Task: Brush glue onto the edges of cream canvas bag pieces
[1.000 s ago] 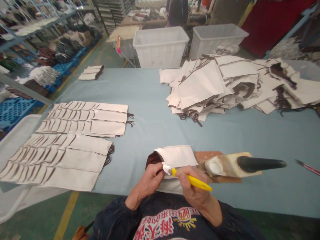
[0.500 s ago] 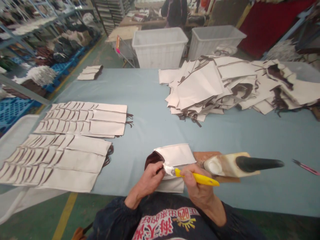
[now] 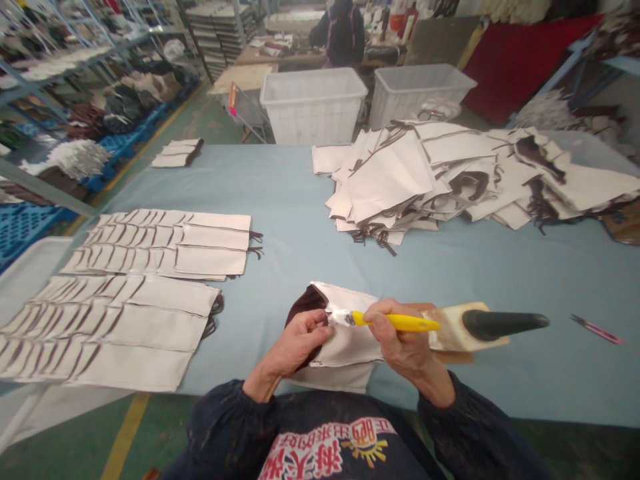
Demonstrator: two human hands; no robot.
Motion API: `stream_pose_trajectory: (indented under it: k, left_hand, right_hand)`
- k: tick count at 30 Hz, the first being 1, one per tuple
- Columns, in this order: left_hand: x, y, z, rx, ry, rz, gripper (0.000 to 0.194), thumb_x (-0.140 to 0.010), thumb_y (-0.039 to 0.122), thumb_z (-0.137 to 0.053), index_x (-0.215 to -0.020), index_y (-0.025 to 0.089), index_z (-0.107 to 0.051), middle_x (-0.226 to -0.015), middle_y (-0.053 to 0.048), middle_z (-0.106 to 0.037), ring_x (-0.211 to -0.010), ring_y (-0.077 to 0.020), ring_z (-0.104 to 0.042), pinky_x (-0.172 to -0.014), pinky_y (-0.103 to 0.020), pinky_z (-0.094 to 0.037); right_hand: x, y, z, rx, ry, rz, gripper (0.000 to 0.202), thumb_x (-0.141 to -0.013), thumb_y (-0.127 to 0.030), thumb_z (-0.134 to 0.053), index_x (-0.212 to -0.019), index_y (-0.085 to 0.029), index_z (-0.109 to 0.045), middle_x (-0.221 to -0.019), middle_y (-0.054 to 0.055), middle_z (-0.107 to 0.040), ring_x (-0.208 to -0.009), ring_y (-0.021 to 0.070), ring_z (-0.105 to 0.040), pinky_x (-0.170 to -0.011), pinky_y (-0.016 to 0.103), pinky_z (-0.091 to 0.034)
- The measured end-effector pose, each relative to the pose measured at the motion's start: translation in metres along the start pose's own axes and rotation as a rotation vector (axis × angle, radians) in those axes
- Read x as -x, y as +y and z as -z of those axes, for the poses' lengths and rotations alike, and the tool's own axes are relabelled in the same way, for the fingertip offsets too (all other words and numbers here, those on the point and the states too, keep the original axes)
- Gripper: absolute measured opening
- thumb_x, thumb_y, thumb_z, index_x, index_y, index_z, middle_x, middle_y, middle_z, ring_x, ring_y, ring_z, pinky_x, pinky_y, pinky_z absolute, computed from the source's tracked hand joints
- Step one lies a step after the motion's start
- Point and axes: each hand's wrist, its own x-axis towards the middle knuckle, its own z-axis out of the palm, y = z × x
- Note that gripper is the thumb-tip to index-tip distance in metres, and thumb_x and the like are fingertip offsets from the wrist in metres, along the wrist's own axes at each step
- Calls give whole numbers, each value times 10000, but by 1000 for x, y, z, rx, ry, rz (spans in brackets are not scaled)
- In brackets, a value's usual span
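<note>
My right hand is closed around the yellow handle of a brush, whose white-coated bristles touch the edge of a cream fabric pouch. Dark brown lining shows at the pouch's left end, where my left hand pinches the edge close to the bristles. Another cream piece lies underneath, nearer to me. Right of the pouch, partly behind my right hand, a cream-coloured container with a dark handle rests on a brown board.
Overlapping rows of cream pouches lie at the left. A heap of similar pieces covers the back right. Small pink-handled snips lie at the right. Beyond the table stand two white bins and a person.
Both hands and the brush have shifted slightly up the pouch's edge. The pouch has turned a little and more of its near side shows. The camera view has tilted slightly.
</note>
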Motion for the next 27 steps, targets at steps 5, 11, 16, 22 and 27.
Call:
stream_pose_trajectory:
  k: [5,11,16,22,27]
  left_hand:
    - [7,4,-2,21,-43,13,482,-771,533,-865,-961,118,-711,-772,-18,-679,-620,-95,-538,-599,-212,-397]
    - [6,2,-1,142,2,19,444,-732,486,-884,-928,114,-743,-691,-18,-680,-628,-123,-599,-632,-225,-460]
    - [3,0,0,166,1,32,399,-733,453,-894,-870,120,-721,-704,-18,-686,-618,-110,-590,-612,-210,-440]
    - [2,10,-5,133,-54,29,427,-740,468,-888,-943,122,-741,-731,-20,-705,-658,-120,-602,-645,-218,-455]
    - [3,12,1,96,-9,19,375,-762,462,-862,-845,132,-703,-735,-22,-699,-639,-113,-574,-612,-220,-417]
  right_hand:
    - [-14,-3,-7,121,-60,376,256,-1093,-230,-480,-869,-231,-605,-701,-12,-696,-604,127,-657,-607,245,-513]
    - [-11,-8,3,133,48,342,289,-1119,-295,-452,-880,-241,-605,-686,-9,-690,-581,135,-652,-578,256,-499]
    - [-14,-18,13,135,-35,344,300,-1112,-292,-473,-845,-243,-601,-663,-20,-682,-579,132,-657,-591,257,-504]
    - [-28,-11,-8,177,-32,371,337,-1117,-263,-440,-831,-225,-614,-656,-11,-697,-534,118,-626,-548,243,-477]
    - [-27,-13,6,211,-10,320,305,-1107,-259,-458,-846,-236,-614,-672,-14,-707,-567,127,-651,-561,248,-495]
